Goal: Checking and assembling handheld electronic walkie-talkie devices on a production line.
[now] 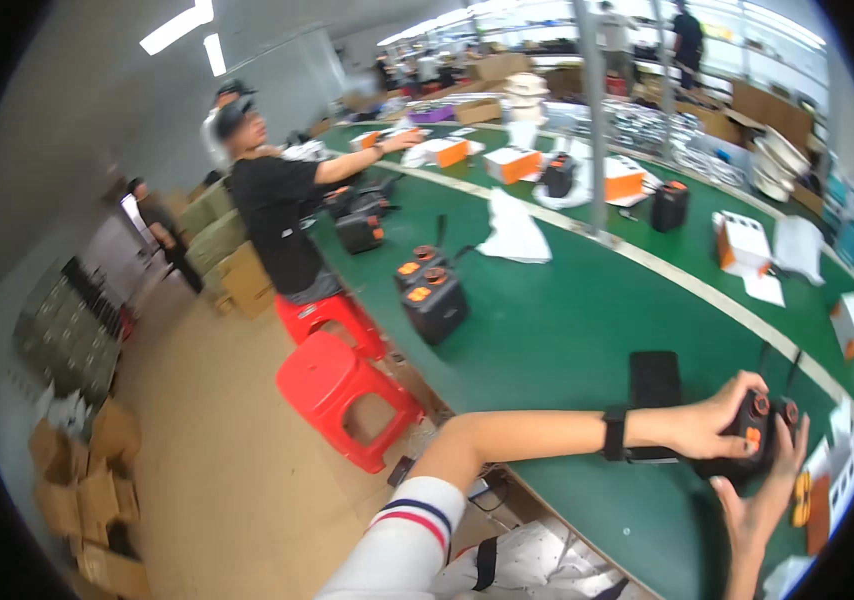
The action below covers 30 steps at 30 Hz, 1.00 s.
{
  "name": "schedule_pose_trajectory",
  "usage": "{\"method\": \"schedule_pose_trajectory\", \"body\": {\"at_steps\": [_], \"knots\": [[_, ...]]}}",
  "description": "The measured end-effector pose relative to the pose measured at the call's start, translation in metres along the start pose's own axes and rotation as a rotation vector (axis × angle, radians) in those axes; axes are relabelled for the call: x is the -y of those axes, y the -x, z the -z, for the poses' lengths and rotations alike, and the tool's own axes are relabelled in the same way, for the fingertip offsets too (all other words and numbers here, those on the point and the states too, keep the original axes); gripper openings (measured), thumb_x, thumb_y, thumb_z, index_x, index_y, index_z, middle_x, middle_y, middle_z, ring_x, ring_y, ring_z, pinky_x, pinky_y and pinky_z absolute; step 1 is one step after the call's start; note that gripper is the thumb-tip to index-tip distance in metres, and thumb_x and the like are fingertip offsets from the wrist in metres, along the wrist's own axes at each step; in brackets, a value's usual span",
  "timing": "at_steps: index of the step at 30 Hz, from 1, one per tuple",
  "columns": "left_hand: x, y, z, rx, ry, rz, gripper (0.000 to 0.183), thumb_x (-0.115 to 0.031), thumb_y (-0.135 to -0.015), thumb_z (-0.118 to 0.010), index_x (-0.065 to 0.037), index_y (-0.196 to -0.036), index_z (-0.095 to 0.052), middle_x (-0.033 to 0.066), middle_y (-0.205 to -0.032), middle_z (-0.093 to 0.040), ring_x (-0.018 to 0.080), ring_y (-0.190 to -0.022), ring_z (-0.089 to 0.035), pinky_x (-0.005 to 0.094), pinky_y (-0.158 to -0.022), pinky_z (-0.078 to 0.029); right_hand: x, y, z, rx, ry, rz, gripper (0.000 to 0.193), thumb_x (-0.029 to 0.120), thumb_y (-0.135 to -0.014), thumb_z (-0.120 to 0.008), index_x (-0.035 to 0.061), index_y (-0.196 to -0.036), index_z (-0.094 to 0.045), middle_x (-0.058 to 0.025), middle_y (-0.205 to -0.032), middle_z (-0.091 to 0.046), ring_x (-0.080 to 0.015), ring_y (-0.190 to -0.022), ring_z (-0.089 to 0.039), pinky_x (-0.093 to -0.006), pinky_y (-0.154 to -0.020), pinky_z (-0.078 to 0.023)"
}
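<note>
Head view: green bench [557,340] was pretty cluttered.
Left hand [712,418] and right hand [762,500] gripped black radios [766,424]; red stools [319,372] and cartons [110,440] sat on tan floor [212,430].

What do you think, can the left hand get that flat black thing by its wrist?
Probably yes: the flat black thing lies close, though the left hand would have to leave the black device first.

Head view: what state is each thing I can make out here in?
Black boxy device with orange knobs: gripped by the left hand
Right hand: beside it, thumb spread
Two black-and-orange boxy devices: standing together
Flat black rectangular slab: lying flat
Front red plastic stool: upright, unoccupied
White rectangular ceiling light: lit
</note>
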<state>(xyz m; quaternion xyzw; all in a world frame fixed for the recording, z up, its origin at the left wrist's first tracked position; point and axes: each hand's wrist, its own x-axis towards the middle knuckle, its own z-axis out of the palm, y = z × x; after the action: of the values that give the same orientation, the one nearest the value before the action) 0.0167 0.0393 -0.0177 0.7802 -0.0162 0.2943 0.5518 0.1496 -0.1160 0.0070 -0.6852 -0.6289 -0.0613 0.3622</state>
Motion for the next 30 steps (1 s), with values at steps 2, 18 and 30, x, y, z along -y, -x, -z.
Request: {"method": "schedule_pose_trajectory", "body": {"at_steps": [2,18,30], "knots": [[-0.005,0.0,-0.004,-0.031,-0.001,-0.003,0.066,-0.017,-0.088,-0.066,-0.003,-0.133,-0.019,0.0152,-0.118,-0.042,0.0214,-0.112,-0.042,0.0337,-0.098,-0.037,0.01,-0.005,-0.005,-0.009,0.165,-0.046,0.1,0.056,-0.057,-0.079,0.0067,-0.135,-0.043,-0.0294,-0.147,-0.023,-0.047,-0.129,-0.034,-0.0481,-0.105,-0.032],[0.008,0.003,0.003,0.083,0.235,0.22,0.072,-0.014,-0.097,-0.052,-0.014,-0.144,0.003,0.037,-0.148,0.006,0.0188,-0.127,-0.038,0.0329,-0.104,-0.032,-0.028,-0.045,-0.038,-0.101,0.09,-0.193,0.08,0.04,-0.053,-0.086,0.0025,-0.115,-0.053,-0.0358,-0.139,-0.026,-0.0508,-0.123,-0.034,-0.0546,-0.101,-0.033],[-0.002,0.005,0.004,0.029,0.039,0.381,0.065,-0.032,-0.1,-0.045,-0.013,-0.142,0.0,0.0312,-0.151,-0.013,0.0168,-0.106,-0.055,0.0277,-0.079,-0.045,-0.109,-0.103,-0.06,-0.274,0.304,-0.345,0.076,0.039,-0.055,-0.079,0.0021,-0.115,-0.052,-0.0327,-0.139,-0.031,-0.0508,-0.125,-0.033,-0.0545,-0.1,-0.034]]}}
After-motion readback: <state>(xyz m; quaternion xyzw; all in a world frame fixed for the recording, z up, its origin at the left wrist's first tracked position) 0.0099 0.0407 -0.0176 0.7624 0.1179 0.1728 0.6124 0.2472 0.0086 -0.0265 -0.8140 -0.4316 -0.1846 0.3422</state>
